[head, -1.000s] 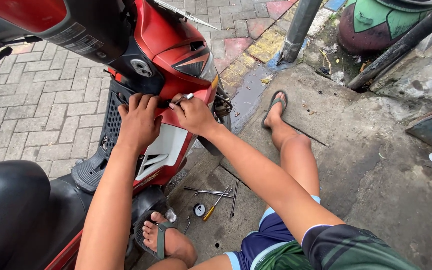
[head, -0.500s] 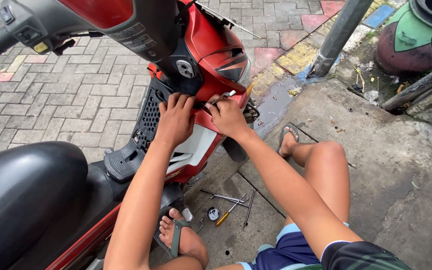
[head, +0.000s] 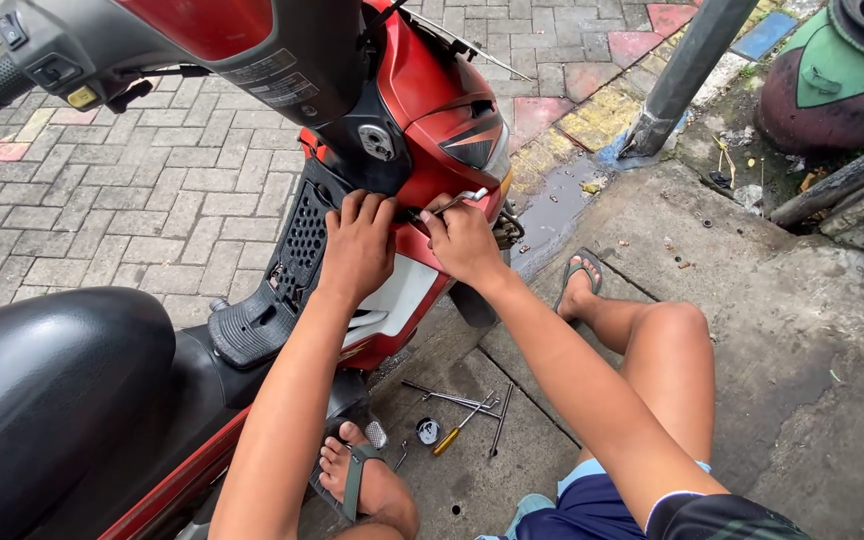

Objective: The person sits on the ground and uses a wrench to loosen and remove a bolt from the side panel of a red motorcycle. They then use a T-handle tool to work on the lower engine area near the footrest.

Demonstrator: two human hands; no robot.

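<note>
Screwdriver (head: pixel 464 198) sits in right hand (head: pixel 464 243), thin metal shaft poking out past the thumb side, long axis slanting up and away to the right, tip toward the red front cowl (head: pixel 442 110) of the scooter. Handle hidden in the fist, can't tell its colour. Right hand closed around it, knuckles up, wrist bent slightly, forearm running down-right toward the bent knee (head: pixel 672 325). Left hand (head: pixel 357 245) just beside the right one, nearly touching, palm flat on the red and white side panel (head: pixel 397 295), fingers (head: pixel 352 210) spread upward over the panel edge next to the black perforated grille (head: pixel 302 240); open, pressing, gripping nothing. Left forearm runs straight down toward the camera.

Below the hands, on the concrete between the feet: loose metal rods (head: pixel 447 400), a yellow-handled screwdriver (head: pixel 457 432), a small round cap (head: pixel 428 431). Sandalled left foot (head: pixel 362 480) under the left arm, near the footrest (head: pixel 252 325). Right foot (head: pixel 577 285) in a sandal right of the right hand. Black seat (head: pixel 42 400) far left of the left arm.
</note>
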